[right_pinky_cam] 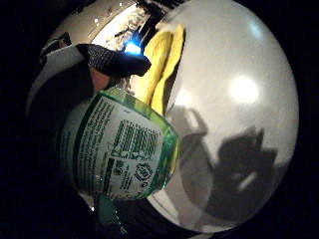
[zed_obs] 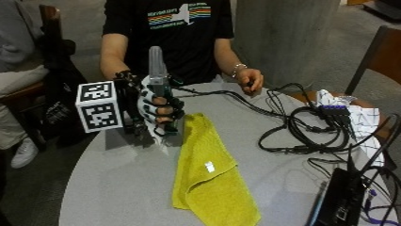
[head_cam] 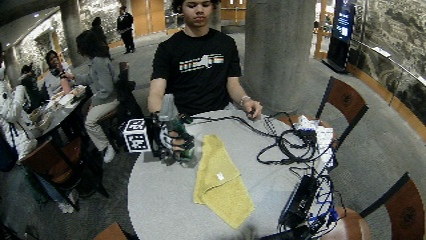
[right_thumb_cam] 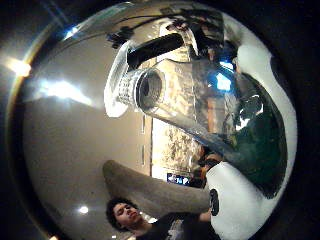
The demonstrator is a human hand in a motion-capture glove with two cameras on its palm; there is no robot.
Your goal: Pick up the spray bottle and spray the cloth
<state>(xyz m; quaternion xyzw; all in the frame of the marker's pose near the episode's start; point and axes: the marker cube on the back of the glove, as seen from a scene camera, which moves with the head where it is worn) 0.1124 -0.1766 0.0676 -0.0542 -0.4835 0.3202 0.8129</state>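
Observation:
A green spray bottle with a clear cap stands upright in the gloved right hand, whose fingers curl round its body just above the table. The bottle's labelled base fills much of the little finger side palm view, with a gloved finger beside it. Its clear nozzle head shows in the thumb side view. A yellow cloth lies flat on the table right of the bottle, also seen as a yellow cloth beyond the base. The bare left hand rests at the table's far edge.
Black cables loop over the table's right half, running to a black box near the front right edge. A white checked cloth lies at the right rim. Chairs stand around the table, and a concrete pillar rises behind.

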